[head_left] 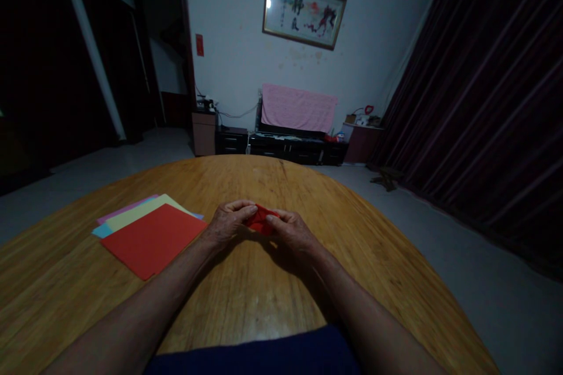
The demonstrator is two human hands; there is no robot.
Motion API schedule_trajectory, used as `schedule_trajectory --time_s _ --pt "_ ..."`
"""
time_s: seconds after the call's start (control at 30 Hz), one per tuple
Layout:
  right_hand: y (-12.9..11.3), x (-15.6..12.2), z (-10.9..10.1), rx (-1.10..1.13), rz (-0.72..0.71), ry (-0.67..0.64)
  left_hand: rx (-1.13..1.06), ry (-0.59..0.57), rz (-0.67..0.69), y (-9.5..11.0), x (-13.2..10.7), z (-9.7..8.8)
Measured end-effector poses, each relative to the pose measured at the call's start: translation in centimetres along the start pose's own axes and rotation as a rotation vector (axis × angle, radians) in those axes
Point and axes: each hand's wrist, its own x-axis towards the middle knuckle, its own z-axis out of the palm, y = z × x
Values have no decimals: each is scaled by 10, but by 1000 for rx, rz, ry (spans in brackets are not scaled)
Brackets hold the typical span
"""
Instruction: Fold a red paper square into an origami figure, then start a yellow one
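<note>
A small piece of folded red paper is held just above the middle of the table, between both hands. My left hand pinches its left edge, thumb on the near face. From the other side, my right hand grips it with the thumb pressed on the front and the fingers mostly hidden behind. Creases show on the paper, but its exact folded shape is too small to make out. To the left of my left forearm lies a fanned stack of coloured paper, with red sheets on top.
Yellow paper, blue paper and pink paper stick out from under the red sheets. The round wooden table fills the foreground. Beyond it stand a low black cabinet and something flat draped with a pink cloth. Dark curtains hang at right.
</note>
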Motion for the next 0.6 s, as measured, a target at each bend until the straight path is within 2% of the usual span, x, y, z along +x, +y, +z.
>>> schedule_trajectory --time_s 0.3,0.47,0.6 --pt "-2 -5 9 47 -20 82 28 66 4 4 0 0" --pt "1 -5 9 52 -52 99 -60 37 -8 5 -2 3" --pt "4 -4 6 12 -55 84 -35 45 12 4 0 2"
